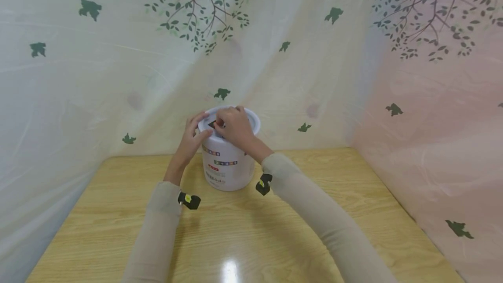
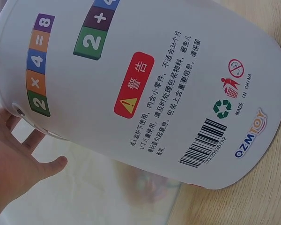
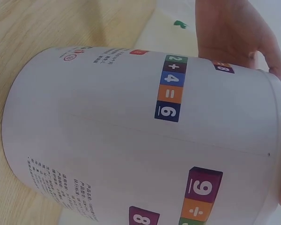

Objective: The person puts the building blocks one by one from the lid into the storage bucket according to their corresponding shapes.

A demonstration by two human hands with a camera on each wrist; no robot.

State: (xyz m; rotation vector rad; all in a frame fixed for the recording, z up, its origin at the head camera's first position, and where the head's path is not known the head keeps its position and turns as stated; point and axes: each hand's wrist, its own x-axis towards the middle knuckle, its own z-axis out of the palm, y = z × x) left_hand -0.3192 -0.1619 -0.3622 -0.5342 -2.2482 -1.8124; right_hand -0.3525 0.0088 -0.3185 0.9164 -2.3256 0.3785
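Note:
A white cylindrical tub stands upright on the table, with printed colored number blocks and a red warning label on its side. My left hand rests at the left of its rim, fingers spread along the edge and thumb toward the near side. In the left wrist view that hand shows its thumb extended beside the tub. My right hand lies over the white lid, fingers curled down at its recessed top. A dark patch shows beside the right fingertips, which are partly hidden by the hand.
The wooden table extends around the tub, its back edge close behind it. A pale curtain with printed leaves and birds hangs behind and at the sides. Small black cameras sit on the wrists.

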